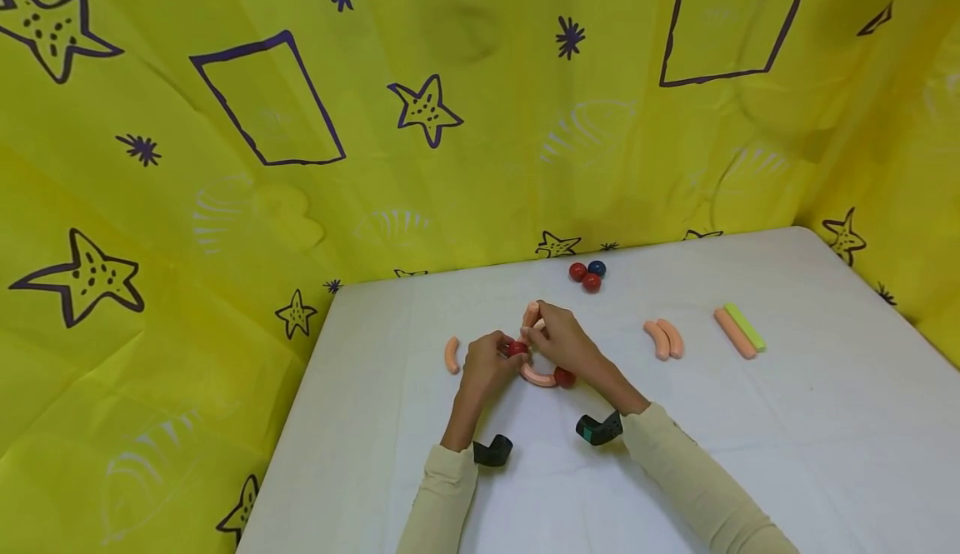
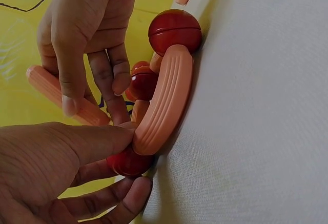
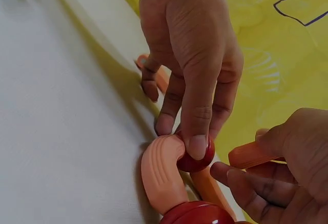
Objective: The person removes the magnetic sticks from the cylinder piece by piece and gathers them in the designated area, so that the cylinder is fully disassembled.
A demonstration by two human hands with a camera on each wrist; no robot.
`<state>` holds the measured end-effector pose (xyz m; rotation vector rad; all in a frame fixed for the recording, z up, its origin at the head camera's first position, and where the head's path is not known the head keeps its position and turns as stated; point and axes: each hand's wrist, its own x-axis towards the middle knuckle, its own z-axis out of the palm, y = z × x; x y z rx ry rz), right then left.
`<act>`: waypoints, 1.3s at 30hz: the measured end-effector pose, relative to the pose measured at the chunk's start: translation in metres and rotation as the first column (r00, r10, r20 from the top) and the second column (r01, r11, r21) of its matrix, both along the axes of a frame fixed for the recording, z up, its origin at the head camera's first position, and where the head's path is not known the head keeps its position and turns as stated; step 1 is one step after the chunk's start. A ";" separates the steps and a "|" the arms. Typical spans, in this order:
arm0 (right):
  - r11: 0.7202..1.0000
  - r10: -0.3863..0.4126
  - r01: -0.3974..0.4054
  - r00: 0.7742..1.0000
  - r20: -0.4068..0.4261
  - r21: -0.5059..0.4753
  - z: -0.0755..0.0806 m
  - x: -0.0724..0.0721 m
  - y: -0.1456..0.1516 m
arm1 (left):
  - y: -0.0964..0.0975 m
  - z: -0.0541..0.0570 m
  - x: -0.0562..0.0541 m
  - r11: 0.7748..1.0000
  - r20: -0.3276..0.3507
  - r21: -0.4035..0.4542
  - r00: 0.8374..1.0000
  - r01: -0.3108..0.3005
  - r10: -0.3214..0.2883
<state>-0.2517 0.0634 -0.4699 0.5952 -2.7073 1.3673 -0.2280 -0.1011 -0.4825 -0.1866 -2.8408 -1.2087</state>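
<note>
Near the table's middle, my left hand [image 1: 486, 362] pinches a red ball [image 2: 130, 163] between thumb and fingers. A curved orange ribbed piece [image 2: 166, 101] runs from that ball to a second red ball [image 2: 175, 32], forming part of a ring on the table. My right hand [image 1: 566, 339] holds a separate orange ribbed stick [image 2: 66, 96] just beside and above the left hand's ball. In the right wrist view, the near end of this stick [image 3: 251, 155] points at the ball, with a gap between them. Further orange parts of the ring are partly hidden behind the hands.
A loose curved orange piece [image 1: 452, 355] lies left of the hands. Two red balls and a blue ball [image 1: 596, 267] sit at the back. Rightward are two curved orange pieces [image 1: 663, 339], then a straight orange stick [image 1: 735, 333] against a green stick [image 1: 745, 326]. A yellow curtain [image 1: 480, 162] borders the table.
</note>
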 end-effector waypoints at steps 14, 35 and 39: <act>0.999 -0.017 0.017 1.000 0.012 -0.028 0.000 0.005 0.014 | 0.002 -0.001 0.001 0.999 0.022 0.034 1.000 -0.008 0.007; 0.976 -0.200 0.188 0.972 -0.120 -0.106 0.021 0.006 0.080 | 0.002 0.000 0.000 0.999 0.080 0.021 0.996 -0.029 0.027; 0.966 -0.251 0.241 0.961 -0.116 -0.095 0.021 0.010 0.102 | 0.001 0.000 0.000 0.999 0.088 0.017 0.996 -0.026 0.025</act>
